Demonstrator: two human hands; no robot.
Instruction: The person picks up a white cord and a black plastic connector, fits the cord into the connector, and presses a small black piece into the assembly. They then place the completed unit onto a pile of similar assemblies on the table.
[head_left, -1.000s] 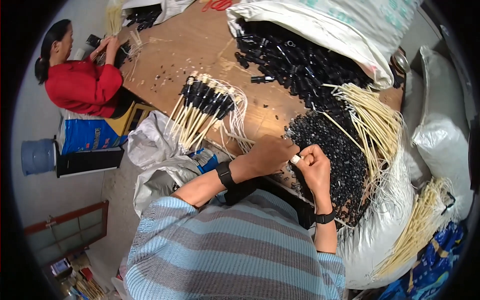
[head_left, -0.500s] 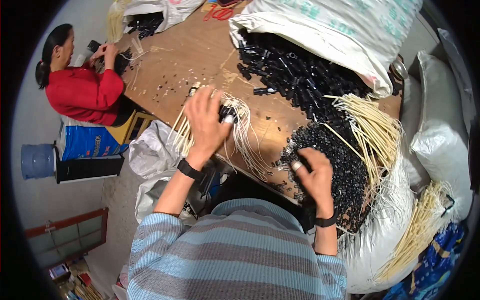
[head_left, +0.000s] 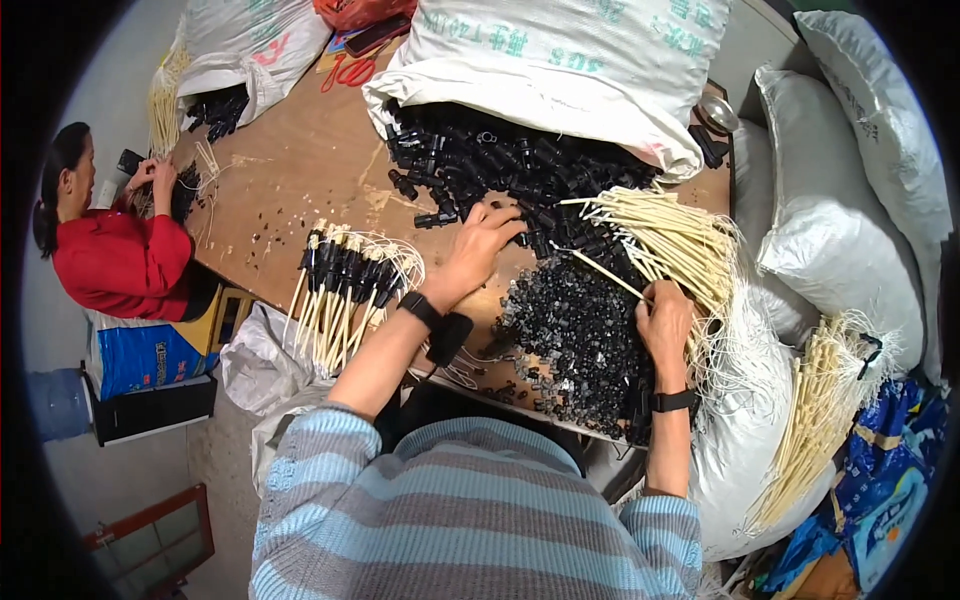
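Note:
My left hand reaches to the near edge of a heap of black plastic parts, its fingers bent round a part there; the fingertips are partly hidden. On the right, my right hand pinches the lower end of a thin cream stick, which slants over a spread of small black and clear plastic pieces. A bundle of cream sticks with white strings lies just beyond that hand. Left of my left forearm rests a row of sticks with black parts fitted on them, untouched.
A large white woven sack lies open behind the heap. Red scissors and a phone lie at the far side. Filled sacks line the right. A person in red works at the table's left end.
My left hand has left the row of fitted sticks and moved to the black parts. My right hand has gone from the small pieces to the stick. The view has shifted.

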